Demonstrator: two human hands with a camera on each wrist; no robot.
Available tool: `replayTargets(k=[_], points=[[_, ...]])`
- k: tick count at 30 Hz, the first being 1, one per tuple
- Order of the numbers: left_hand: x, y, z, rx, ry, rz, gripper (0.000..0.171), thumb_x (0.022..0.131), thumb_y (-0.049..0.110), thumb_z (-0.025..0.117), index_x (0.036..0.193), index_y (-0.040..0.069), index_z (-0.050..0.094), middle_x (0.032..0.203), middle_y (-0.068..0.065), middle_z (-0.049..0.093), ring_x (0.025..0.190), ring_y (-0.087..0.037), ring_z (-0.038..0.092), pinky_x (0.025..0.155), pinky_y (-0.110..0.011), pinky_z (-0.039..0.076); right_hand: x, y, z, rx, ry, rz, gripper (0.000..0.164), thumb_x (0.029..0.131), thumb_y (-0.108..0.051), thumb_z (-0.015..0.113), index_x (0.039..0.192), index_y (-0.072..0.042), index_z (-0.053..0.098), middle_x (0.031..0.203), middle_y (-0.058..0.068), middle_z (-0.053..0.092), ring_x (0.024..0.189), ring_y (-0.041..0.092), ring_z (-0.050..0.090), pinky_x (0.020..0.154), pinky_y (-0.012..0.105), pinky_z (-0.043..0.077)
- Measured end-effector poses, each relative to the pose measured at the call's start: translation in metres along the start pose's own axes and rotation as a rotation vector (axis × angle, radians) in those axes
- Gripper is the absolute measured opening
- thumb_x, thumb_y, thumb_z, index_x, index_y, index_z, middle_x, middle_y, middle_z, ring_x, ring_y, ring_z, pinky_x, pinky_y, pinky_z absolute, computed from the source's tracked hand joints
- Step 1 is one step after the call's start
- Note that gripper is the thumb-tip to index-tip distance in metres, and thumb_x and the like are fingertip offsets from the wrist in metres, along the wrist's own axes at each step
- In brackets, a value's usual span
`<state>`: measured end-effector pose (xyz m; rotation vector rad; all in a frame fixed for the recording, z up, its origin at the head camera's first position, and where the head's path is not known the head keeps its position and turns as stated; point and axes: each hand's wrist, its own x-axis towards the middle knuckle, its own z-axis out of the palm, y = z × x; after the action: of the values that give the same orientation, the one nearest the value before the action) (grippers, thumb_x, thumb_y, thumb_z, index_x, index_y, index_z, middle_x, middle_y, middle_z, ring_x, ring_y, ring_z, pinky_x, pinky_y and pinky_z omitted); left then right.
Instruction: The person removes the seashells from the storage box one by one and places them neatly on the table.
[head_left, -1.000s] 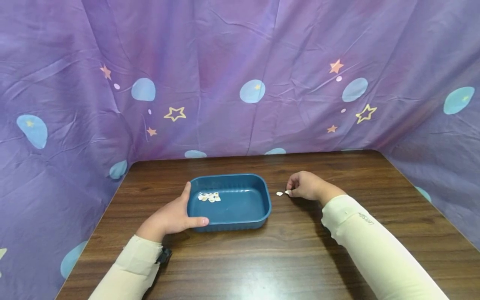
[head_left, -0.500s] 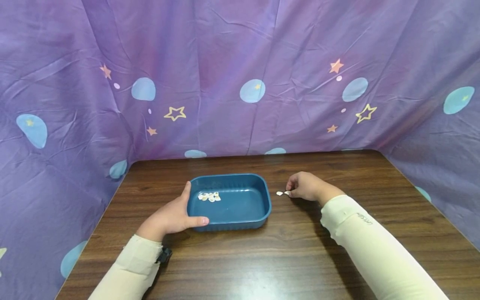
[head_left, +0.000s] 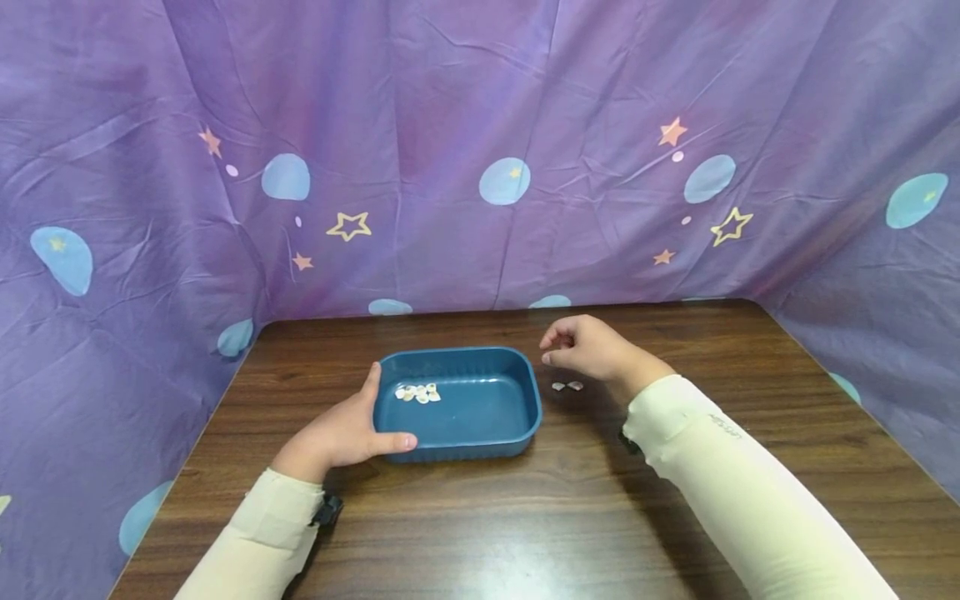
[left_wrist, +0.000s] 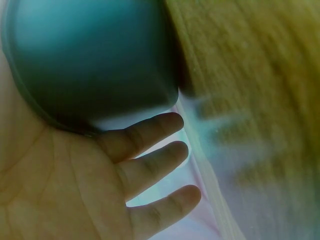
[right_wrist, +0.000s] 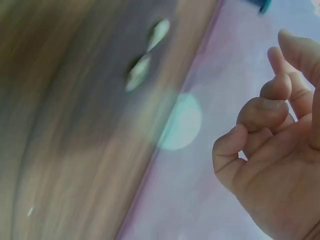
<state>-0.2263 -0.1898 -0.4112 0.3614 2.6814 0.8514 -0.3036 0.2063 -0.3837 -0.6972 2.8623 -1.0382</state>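
A blue rectangular plastic bin (head_left: 468, 452) stands on the table, with several small white shells (head_left: 422, 397) lying together toward its left end. My left hand (head_left: 339, 435) rests against the bin's left end, thumb along the near rim. The left wrist view shows its palm beside the bin (left_wrist: 95, 55), three fingers extended. Right of the bin, two shells (head_left: 575, 386) lie almost tip to tip on the wood. Above and just behind them is my right hand (head_left: 588, 348), fingers loosely bent, holding nothing. Its wrist view shows both shells (right_wrist: 138, 74) apart from the hand.
The dark wooden table (head_left: 465, 517) is enclosed at the back and sides by a purple curtain (head_left: 420, 167) with stars and blue shapes. A black strap piece (head_left: 327, 509) sits at the left wrist.
My right hand has let go of the right-hand shell and moved up and leftward toward the bin. That shell now lies beside the other one. My left hand and the bin stay put.
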Motion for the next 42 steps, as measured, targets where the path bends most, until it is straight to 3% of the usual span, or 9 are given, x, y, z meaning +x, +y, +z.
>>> replayTargets(k=[8, 15, 27, 42], points=[[0.001, -0.001, -0.001, 0.004, 0.004, -0.001, 0.139, 0.085, 0.064, 0.080, 0.167, 0.001, -0.012, 0.166, -0.038, 0.026, 0.149, -0.051, 0.040, 0.118, -0.062, 0.037, 0.014, -0.041, 0.021, 0.039, -0.046, -0.038, 0.015, 0.091, -0.012, 0.080, 0.103, -0.004, 0.076, 0.067, -0.006, 0.056, 0.063, 0.009, 0.051, 0.063, 0.027, 0.045], [0.000, 0.001, 0.000, -0.008, -0.001, -0.007, 0.139, 0.085, 0.064, 0.080, 0.167, 0.000, -0.012, 0.166, -0.037, 0.025, 0.149, -0.050, 0.039, 0.119, -0.062, 0.036, 0.024, -0.062, 0.042, 0.071, -0.087, -0.074, 0.016, 0.091, -0.012, 0.081, 0.105, -0.004, 0.076, 0.064, -0.007, 0.050, 0.059, 0.008, 0.047, 0.060, 0.025, 0.042], [0.000, 0.001, -0.001, 0.009, -0.013, -0.002, 0.139, 0.085, 0.067, 0.078, 0.166, 0.000, -0.013, 0.165, -0.038, 0.026, 0.147, -0.050, 0.042, 0.118, -0.063, 0.038, 0.036, -0.079, 0.073, 0.116, -0.104, -0.085, 0.018, 0.091, -0.014, 0.081, 0.106, -0.004, 0.077, 0.065, -0.006, 0.052, 0.060, 0.007, 0.047, 0.062, 0.024, 0.042], [0.000, -0.001, -0.001, 0.010, -0.021, 0.006, 0.138, 0.087, 0.067, 0.077, 0.166, -0.001, -0.014, 0.167, -0.037, 0.023, 0.148, -0.049, 0.042, 0.118, -0.060, 0.039, 0.042, -0.090, 0.105, 0.131, -0.158, -0.047, 0.009, 0.092, -0.017, 0.081, 0.099, -0.013, 0.077, 0.067, -0.005, 0.056, 0.060, 0.008, 0.049, 0.060, 0.025, 0.043]])
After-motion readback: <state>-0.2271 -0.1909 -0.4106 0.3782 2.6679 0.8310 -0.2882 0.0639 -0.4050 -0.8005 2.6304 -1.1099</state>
